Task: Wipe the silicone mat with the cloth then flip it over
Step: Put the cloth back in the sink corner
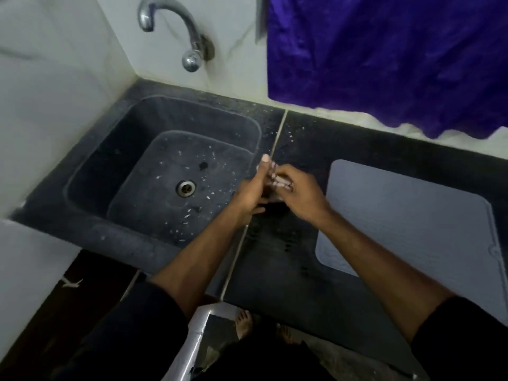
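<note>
We see two hands meeting over the dark surface (288, 270), just right of the sink's (115, 138) near right corner. The left hand (251, 195) has its fingers stretched upward and its thumb side toward us; the right hand (298, 195) curls its fingers against the left palm, and between them sits something small and pale. It is blurred, so we cannot tell whether this is a wad of cloth or only fingertips, nor whether either hand truly grips it.

We count one silicone mat (406, 232), pale grey with rounded corners, lying flat on the surface to the right of both hands and apart from them; its far right edge runs out of view. One purple fabric (390, 59) hangs on the wall above the surface, its lower hem drooping near the mat's far side without touching it.

There is one sink, one drain (186, 187) in its floor, and one curved metal tap (176, 31) on the wall above. White specks lie scattered across the sink's floor. Below the surface's front edge we can make out two bare feet (244, 323).
</note>
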{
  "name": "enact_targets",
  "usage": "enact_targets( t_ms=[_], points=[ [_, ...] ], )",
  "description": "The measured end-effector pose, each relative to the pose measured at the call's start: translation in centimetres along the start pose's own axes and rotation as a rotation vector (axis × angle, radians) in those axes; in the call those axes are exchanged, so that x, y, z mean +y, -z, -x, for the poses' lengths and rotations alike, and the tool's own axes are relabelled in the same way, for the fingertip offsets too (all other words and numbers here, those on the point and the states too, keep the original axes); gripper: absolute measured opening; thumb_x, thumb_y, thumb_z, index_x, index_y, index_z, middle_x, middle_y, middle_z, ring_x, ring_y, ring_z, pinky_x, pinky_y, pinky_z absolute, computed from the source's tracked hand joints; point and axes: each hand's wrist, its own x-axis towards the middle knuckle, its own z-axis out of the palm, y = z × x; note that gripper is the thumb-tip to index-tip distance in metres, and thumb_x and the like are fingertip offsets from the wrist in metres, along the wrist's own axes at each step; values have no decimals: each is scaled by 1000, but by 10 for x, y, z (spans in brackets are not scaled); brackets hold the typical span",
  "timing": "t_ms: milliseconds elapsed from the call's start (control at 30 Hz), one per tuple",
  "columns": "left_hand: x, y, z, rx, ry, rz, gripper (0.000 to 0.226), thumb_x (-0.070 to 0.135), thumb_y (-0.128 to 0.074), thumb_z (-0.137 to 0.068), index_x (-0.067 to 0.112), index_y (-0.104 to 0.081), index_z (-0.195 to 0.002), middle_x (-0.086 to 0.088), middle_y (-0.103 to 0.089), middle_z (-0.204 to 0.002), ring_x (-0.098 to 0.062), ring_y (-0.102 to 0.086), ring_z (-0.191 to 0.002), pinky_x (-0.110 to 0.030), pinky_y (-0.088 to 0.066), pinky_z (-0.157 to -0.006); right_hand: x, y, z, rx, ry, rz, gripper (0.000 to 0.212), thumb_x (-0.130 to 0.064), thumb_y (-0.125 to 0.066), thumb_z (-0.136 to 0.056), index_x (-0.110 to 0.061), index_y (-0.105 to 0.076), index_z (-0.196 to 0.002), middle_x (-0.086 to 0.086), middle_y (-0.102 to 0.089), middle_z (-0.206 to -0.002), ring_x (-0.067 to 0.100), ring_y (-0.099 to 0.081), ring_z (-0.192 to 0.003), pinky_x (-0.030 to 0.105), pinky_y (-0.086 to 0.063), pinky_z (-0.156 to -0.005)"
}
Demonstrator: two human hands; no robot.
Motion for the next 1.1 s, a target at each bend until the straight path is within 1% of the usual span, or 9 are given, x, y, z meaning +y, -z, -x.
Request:
enact_targets(
  t_ms=[100,200,300,400,500,567,800,900,1100],
  points=[
    [-11,15,9,32,2,181,59,68,-56,-80,19,-69,-111,-2,-73,-101,-17,-69,-93,-32,-57,-75,-13,-16,6,-116,263,134,33,-4,-63,-78,-13,-64,-110,4,-67,-111,19,-60,-101,41,-50,-85],
    [-30,25,17,114,-25,406,25,26,-54,-96,7,-67,-106,-10,-69,-91,-21,-66,-83,-30,-55,-72,-9,-20,7,-219,304,123,38,-22,-75,-77,-20,-67,-113,-2,-59,-128,16,-47,-124,38,-38,-105],
    [-44,39,31,93,-71,476,23,11,-46,-99,6,-62,-114,-10,-68,-96,-19,-64,-84,-30,-54,-72,-10,-20,5,-323,-33,-311,56,-39,-71,-80,-26,-53,-132,-3,-40,-147,9,-33,-136,26,-30,-108],
    [-52,52,47,-9,-101,488,23,12,-45,-99,7,-60,-116,-8,-68,-100,-16,-65,-86,-29,-56,-73,-15,-30,3,-391,-430,-866,69,-46,-66,-78,-14,-46,-136,11,-52,-138,18,-55,-118,34,-49,-92],
    [-51,59,57,-33,-143,525,24,13,-44,-100,6,-58,-117,-10,-66,-104,-18,-64,-90,-31,-56,-78,-22,-46,4,-623,-516,-1074,48,-37,-64,-85,-8,-61,-123,19,-65,-118,26,-66,-100,37,-58,-77],
    [-51,66,60,23,-170,524,26,12,-43,-101,3,-58,-119,-13,-66,-106,-21,-64,-93,-34,-54,-84,-24,-54,2,-627,-526,-1169,42,-29,-65,-86,-4,-62,-121,21,-65,-118,29,-66,-102,36,-57,-79],
    [-62,122,52,330,-148,329,19,17,-53,-98,7,-62,-110,-8,-70,-97,-16,-66,-79,-28,-53,-70,-37,-89,-39,-549,-660,-1013,44,-11,-72,-76,1,-62,-117,22,-67,-112,32,-66,-102,40,-58,-76],
    [-61,163,30,407,-106,267,13,15,-52,-98,11,-62,-106,-6,-70,-92,-13,-68,-72,-25,-52,-63,-51,-116,-85,-445,-699,-930,33,-3,-64,-83,1,-62,-115,22,-68,-108,32,-66,-98,47,-54,-85],
    [-2,279,-57,553,-249,-349,17,19,-60,-93,9,-65,-106,-8,-68,-102,-21,-64,-93,-35,-51,-88,-92,-181,-226,-174,-481,-559,32,2,-69,-78,-11,-58,-106,10,-67,-99,20,-66,-82,35,-57,-69]
  ],
)
